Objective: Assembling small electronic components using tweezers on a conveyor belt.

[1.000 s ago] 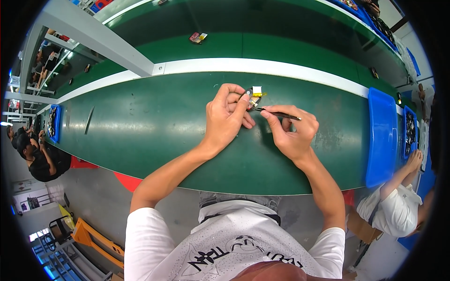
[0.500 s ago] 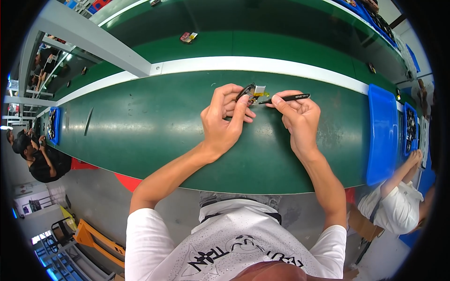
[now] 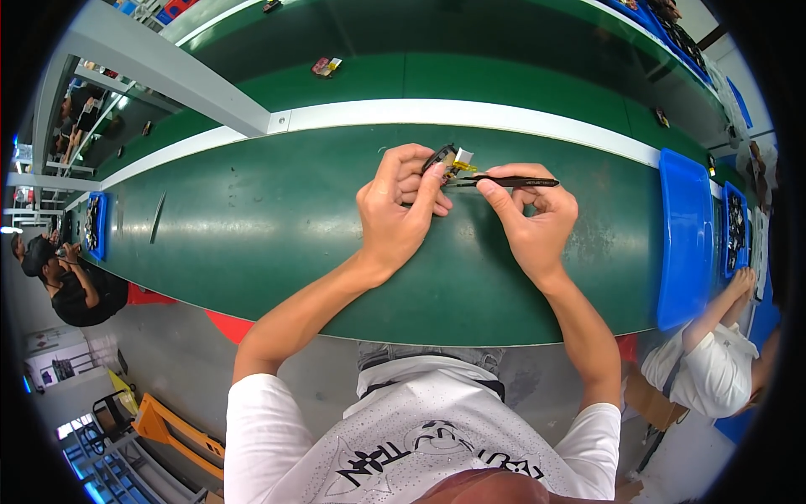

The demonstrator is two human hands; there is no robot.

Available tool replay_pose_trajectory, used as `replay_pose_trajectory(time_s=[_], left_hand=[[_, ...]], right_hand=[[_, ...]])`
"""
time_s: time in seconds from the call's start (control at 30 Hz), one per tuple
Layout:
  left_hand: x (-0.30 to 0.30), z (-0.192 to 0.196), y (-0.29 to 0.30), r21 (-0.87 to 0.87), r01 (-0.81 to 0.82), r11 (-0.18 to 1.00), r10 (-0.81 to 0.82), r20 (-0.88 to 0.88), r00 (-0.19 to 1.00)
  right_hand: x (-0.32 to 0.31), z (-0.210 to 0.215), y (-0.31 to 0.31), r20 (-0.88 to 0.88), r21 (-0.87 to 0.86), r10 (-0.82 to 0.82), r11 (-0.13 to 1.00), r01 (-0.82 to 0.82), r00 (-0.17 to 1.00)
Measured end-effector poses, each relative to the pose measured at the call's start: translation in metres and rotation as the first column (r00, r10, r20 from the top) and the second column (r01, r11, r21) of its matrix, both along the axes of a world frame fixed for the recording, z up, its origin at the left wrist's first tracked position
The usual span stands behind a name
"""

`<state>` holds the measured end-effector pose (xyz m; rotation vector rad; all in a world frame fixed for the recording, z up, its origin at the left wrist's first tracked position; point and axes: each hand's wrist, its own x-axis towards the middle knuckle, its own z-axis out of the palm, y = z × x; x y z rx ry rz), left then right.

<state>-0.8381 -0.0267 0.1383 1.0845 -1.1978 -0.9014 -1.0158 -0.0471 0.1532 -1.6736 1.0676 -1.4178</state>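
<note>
My left hand [image 3: 398, 207] is closed around a small black electronic device [image 3: 438, 158], held tilted above the green bench. A silver-white flat piece [image 3: 464, 157] and a yellow film strip [image 3: 463, 166] stick out of its right side. Black tweezers [image 3: 525, 181] are pinched in my right hand [image 3: 537, 220], with the tips pointing left at the device, just below the yellow strip. Whether the tips touch the device is too small to tell.
Another pair of tweezers [image 3: 158, 217] lies on the green bench [image 3: 277, 227] at left. A blue tray [image 3: 682, 239] stands at the bench's right end. Beyond the white rail [image 3: 470, 111], a similar device [image 3: 327, 66] lies on a green belt. Co-workers sit at both sides.
The tweezers have turned edge-on and moved slightly, tips now closer to the device. My left hand has tilted the device a little. Parts on the far belt have shifted left.
</note>
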Motion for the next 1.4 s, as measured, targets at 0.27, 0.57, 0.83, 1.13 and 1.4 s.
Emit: replay_pose_trajectory(time_s=[0.27, 0.57, 0.83, 1.13, 1.4], left_hand=[[0.003, -0.004, 0.000, 0.007, 0.025, 1.000, -0.025, 0.025, 0.999], [0.004, -0.001, 0.003, 0.044, 0.086, 0.995, -0.086, 0.008, 0.996], [0.006, -0.001, 0.001, 0.016, 0.096, 0.995, -0.097, 0.064, 0.993], [0.016, 0.002, -0.008, 0.207, 0.342, 0.917, -0.269, -0.313, 0.911], [0.015, 0.001, -0.007, 0.205, 0.355, 0.912, -0.273, -0.341, 0.900]], right_hand=[[0.002, -0.001, -0.001, -0.056, -0.057, -0.006, 0.998, 0.003, 0.998], [-0.002, -0.002, -0.006, 0.098, 0.195, 0.069, 0.977, -0.087, 0.993], [-0.004, 0.004, -0.009, 0.177, 0.298, 0.124, 0.939, -0.173, 0.976], [-0.006, 0.002, -0.008, 0.272, 0.313, 0.135, 0.924, -0.220, 0.953], [-0.004, -0.002, -0.001, -0.002, -0.037, 0.070, 0.997, -0.070, 0.998]])
